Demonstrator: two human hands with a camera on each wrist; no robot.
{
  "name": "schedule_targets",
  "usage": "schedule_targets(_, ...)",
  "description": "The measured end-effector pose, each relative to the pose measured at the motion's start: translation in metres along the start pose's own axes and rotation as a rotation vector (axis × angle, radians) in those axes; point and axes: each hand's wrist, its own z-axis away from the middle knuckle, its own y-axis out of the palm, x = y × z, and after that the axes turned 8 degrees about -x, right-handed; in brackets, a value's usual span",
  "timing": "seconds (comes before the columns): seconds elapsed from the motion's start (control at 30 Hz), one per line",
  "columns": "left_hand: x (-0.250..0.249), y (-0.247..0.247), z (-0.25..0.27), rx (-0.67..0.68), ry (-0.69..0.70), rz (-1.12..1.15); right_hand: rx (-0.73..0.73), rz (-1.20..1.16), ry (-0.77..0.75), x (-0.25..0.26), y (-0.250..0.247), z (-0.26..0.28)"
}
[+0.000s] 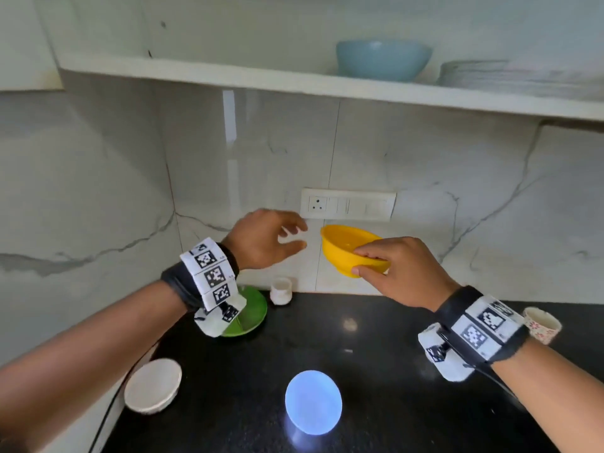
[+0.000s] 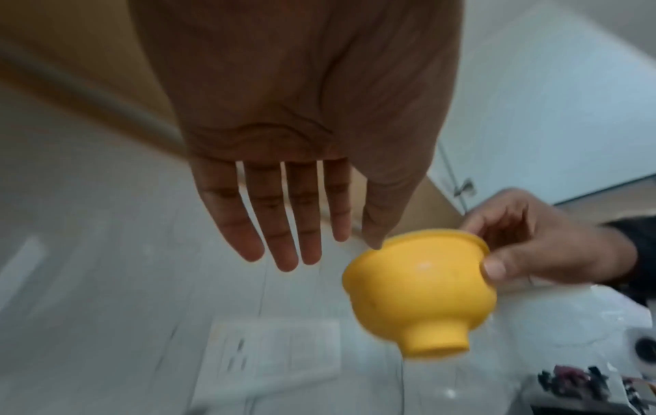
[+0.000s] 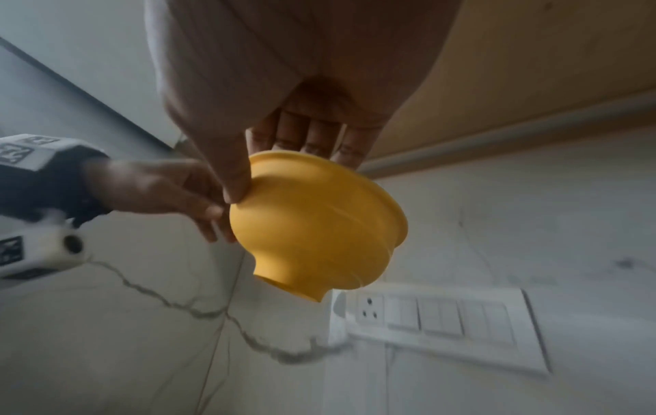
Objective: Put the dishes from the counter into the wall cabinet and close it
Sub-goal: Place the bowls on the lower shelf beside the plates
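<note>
Yellow bowl (image 1: 347,249), right hand (image 1: 400,273) pinching its rim, tilts mouth up-left.

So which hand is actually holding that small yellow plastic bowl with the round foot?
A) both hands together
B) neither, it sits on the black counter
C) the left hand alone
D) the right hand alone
D: the right hand pinches the rim of the small yellow plastic bowl, thumb outside and fingers inside, in the air above the black counter, while the left hand hangs open beside it with straight fingers.
</note>
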Motion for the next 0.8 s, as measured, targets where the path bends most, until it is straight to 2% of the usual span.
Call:
schedule_targets(0.17, -0.044, -0.092, -0.024, -0.338, 0.214, 0.046, -0.106, -0.029, -0.129, 0.034, -0.046, -0.037)
schedule_targets(0.33, -0.052, -0.151, -0.056, -0.537, 0.363, -0.127, -0.164, -0.008, -0.264, 0.067, -0.089, -0.074)
schedule_targets(0.4, -0.047, -0.172, -0.074, -0.6, 0.355, -0.174, -0.191, 0.014, -0.327, 0.08, -0.108, -0.091)
schedule_targets(0.5, -0.032, -0.198, -0.098, -0.674, 0.249, -0.202, -0.217, 0.061, -0.44, 0.101, -0.135, -0.118)
schedule_targets(0.57, -0.022, -0.211, -0.111, -0.674, 0.169, -0.214, -0.242, 0.102, -0.518, 0.112, -0.152, -0.138)
schedule_targets(0.67, -0.006, -0.219, -0.124, -0.585, 0.045, -0.277, -0.27, 0.191, -0.576, 0.125, -0.174, -0.174)
schedule_targets(0.8, 0.004, -0.216, -0.134, -0.23, -0.124, -0.268, -0.211, 0.336, -0.509, 0.131, -0.191, -0.235)
